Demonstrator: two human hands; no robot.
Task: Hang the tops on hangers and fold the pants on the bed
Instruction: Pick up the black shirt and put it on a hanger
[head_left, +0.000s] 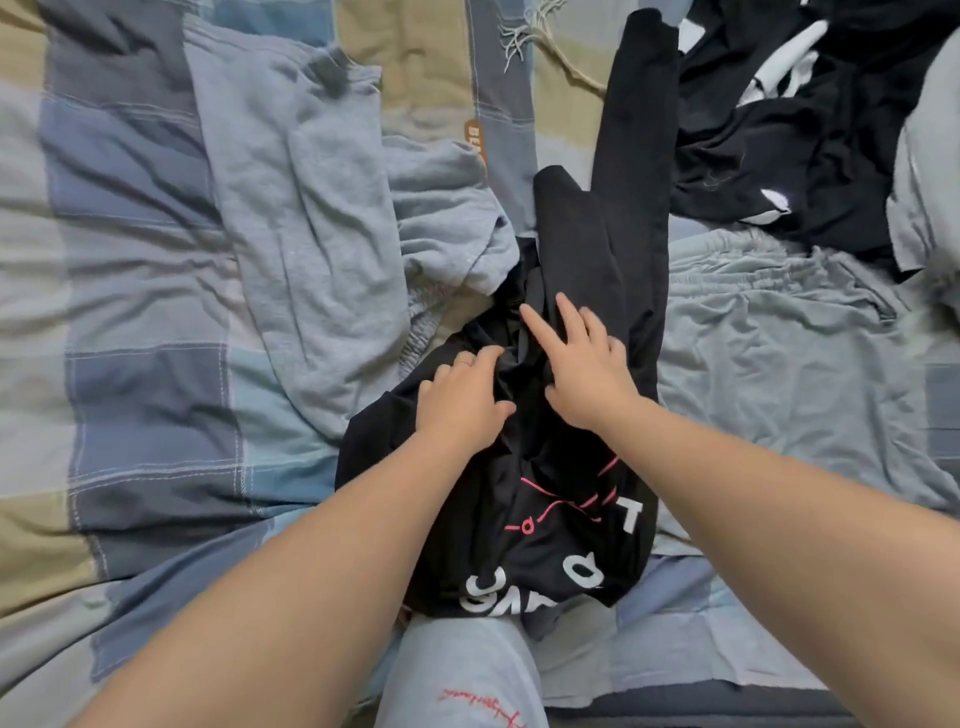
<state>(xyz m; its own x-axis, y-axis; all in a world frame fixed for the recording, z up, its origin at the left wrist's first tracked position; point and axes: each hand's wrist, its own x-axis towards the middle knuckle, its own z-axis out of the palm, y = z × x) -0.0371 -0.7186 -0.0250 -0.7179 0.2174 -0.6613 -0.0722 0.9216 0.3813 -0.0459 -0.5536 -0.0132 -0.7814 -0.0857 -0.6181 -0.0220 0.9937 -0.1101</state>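
A black top (550, 525) with white letters and pink lines lies crumpled in front of me on the bed. Black pants (623, 197) stretch away from it toward the top of the view. My left hand (465, 397) grips a fold of the black cloth with curled fingers. My right hand (582, 364) rests on the black pants with its fingers spread and nearly straight. Grey-blue pants (306, 208) lie spread out to the left, and a light grey garment (779, 332) with an elastic waistband lies to the right.
A plaid blue, grey and tan bedspread (130, 322) covers the bed. A heap of black clothes with white patches (810, 145) sits at the upper right beside more grey cloth (930, 171). My knee in light jeans (462, 670) is at the bottom.
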